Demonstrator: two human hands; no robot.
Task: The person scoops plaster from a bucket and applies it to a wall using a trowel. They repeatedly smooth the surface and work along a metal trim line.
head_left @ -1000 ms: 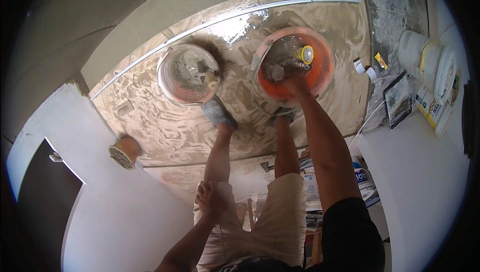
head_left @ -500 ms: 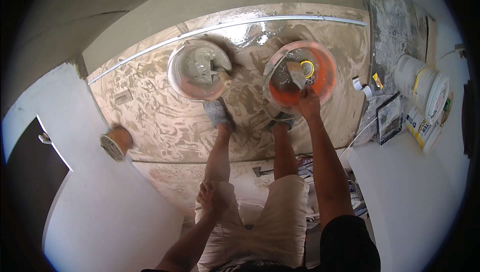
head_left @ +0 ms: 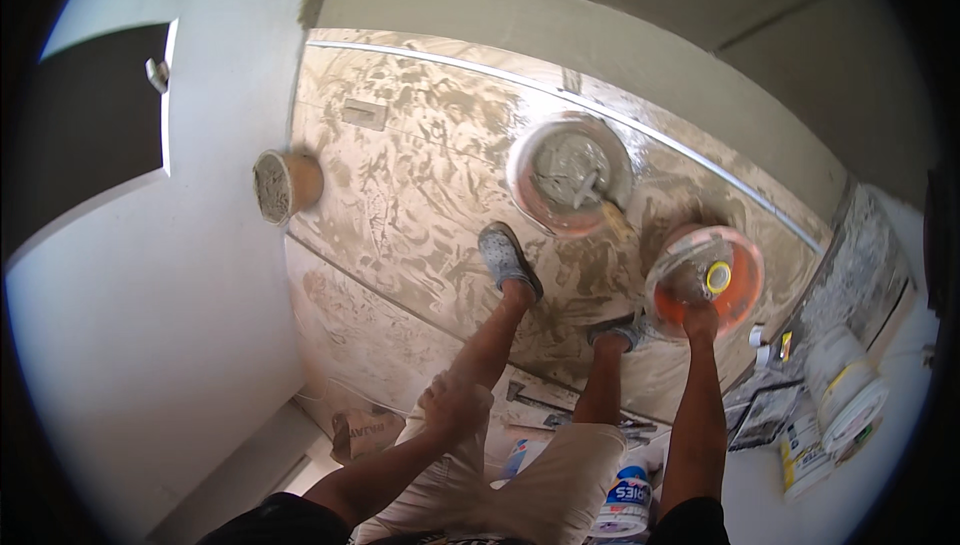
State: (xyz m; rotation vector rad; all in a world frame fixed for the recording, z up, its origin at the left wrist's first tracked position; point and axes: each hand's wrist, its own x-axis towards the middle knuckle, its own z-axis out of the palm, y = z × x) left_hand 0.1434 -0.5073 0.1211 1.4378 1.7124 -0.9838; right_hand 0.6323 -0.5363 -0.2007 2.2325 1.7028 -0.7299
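My right hand [head_left: 702, 321] is closed at the near rim of an orange bucket [head_left: 742, 310], gripping a flat, brush-like tool that reaches inside. The tool's handle is mostly hidden by the fingers. A yellow ring [head_left: 719, 277] shows inside the same bucket, beside the tool. My left hand [head_left: 447, 403] rests over my left knee with its fingers spread and holds nothing. To the left of the orange bucket stands a second bucket [head_left: 520, 180] of grey wet mix. A trowel with a wooden handle [head_left: 619, 222] lies across its rim.
A small tub of grey mix [head_left: 303, 185] lies tipped at the left by the white wall. A flat float [head_left: 364, 114] is on the mortar-smeared floor [head_left: 400, 205]. A long metal straightedge [head_left: 470, 67] runs along the far wall. White pails [head_left: 840, 375] stand at right.
The view has swung to the left, so the buckets appear farther right and lower. My right hand stays at the orange bucket, with the tool less visible; my left hand remains on my knee.
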